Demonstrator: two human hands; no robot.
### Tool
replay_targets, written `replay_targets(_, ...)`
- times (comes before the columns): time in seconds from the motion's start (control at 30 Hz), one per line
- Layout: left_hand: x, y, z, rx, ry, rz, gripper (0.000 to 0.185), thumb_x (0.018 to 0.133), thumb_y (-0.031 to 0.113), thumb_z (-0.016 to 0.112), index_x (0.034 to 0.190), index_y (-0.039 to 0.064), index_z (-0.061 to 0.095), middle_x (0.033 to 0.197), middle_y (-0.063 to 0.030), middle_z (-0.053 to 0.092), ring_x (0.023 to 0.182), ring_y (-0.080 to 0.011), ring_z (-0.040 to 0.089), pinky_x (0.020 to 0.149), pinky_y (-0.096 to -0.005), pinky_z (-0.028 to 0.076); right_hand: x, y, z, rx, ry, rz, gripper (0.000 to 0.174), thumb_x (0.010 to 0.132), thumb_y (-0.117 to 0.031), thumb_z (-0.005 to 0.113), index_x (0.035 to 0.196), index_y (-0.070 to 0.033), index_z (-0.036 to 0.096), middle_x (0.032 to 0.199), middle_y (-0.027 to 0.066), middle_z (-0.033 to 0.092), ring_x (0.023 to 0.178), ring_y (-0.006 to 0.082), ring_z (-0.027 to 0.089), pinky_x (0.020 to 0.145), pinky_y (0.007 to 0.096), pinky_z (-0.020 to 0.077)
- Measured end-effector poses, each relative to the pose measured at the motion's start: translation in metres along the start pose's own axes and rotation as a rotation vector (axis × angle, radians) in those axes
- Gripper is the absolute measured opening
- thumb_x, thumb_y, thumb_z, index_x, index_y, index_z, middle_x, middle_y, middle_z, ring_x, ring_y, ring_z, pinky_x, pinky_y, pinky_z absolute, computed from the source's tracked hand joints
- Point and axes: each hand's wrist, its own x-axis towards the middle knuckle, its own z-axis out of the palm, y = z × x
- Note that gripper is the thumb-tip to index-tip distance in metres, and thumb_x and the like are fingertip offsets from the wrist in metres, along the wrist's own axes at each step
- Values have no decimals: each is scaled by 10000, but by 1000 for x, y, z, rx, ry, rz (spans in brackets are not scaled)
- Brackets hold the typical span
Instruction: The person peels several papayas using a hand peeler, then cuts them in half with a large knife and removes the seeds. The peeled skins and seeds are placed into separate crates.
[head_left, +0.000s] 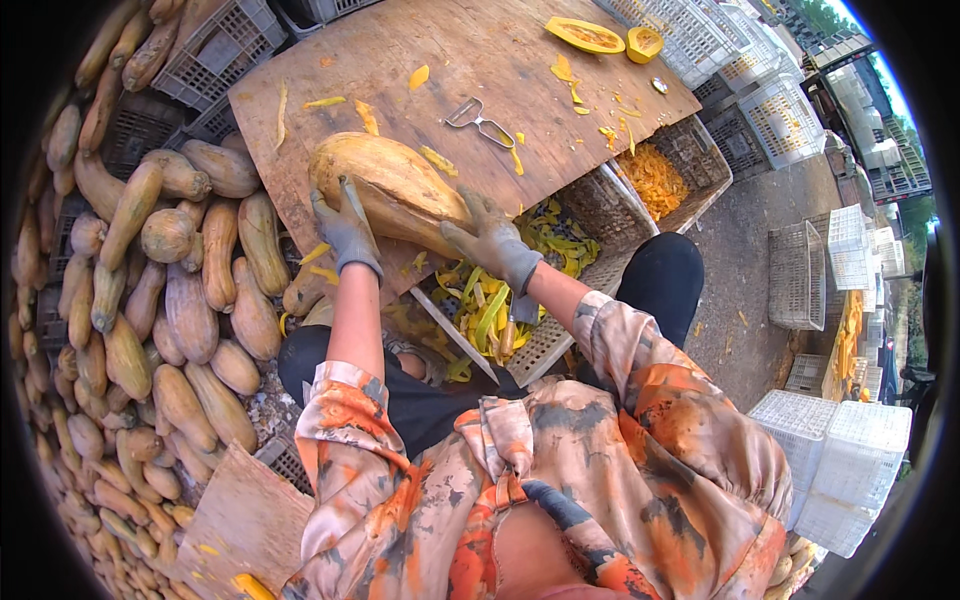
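Observation:
A large tan pumpkin (390, 184) with a long crease along its side lies across the near edge of the wooden board (450, 67). My left hand (346, 229), in a grey work glove, grips its left end. At its right end my right hand (491, 236), gloved alike, holds on with the fingers spread over the skin. Beyond the pumpkin a metal peeler (481, 122) rests flat on the board. Below my right hand, a knife with a wooden handle (508, 339) stands among green and yellow peelings (480, 307) in a plastic crate (551, 346).
Heaped pumpkins (191, 307) fill the left side. A halved yellow squash (585, 34) and a smaller cut piece (643, 45) sit at the board's far right. Another crate holds orange pulp (652, 180). White crates (840, 457) stand stacked to the right. Scraps of peel dot the board.

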Motion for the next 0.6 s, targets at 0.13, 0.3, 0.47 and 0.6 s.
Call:
replay_targets(0.13,-10,7,5,382,-13,26,947,924,540,725,1571,-25,326,1607,-277,345,1474,-412,369,1204,-472,331,-6,-20,20,-99,41,45,780,974,-498,628,1589,-92,372,1557,296,410,1376,438,489,1158,428,397)
replay_targets(0.3,-11,-4,4,489,-43,237,966,958,596,644,1605,0,243,1629,-290,280,1523,-433,245,1234,-523,239,27,29,1,326,-62,-5,506,1007,-463,579,1362,-107,641,1298,266,627,1206,435,611,1010,479,497)
replay_targets(0.47,-13,-12,9,458,-43,295,866,1014,557,569,1608,19,243,1626,-291,273,1518,-440,240,1224,-552,193,150,77,-6,-168,199,234,631,963,-515,594,1466,-141,515,1444,197,560,1355,365,522,1086,507,451)
replay_targets(0.6,-5,-21,7,535,-33,356,812,1033,514,555,1617,51,236,1630,-287,259,1521,-434,224,1223,-562,152,207,74,1,-321,59,392,605,944,-529,607,1393,-125,576,1442,181,566,1371,345,515,1088,512,449)
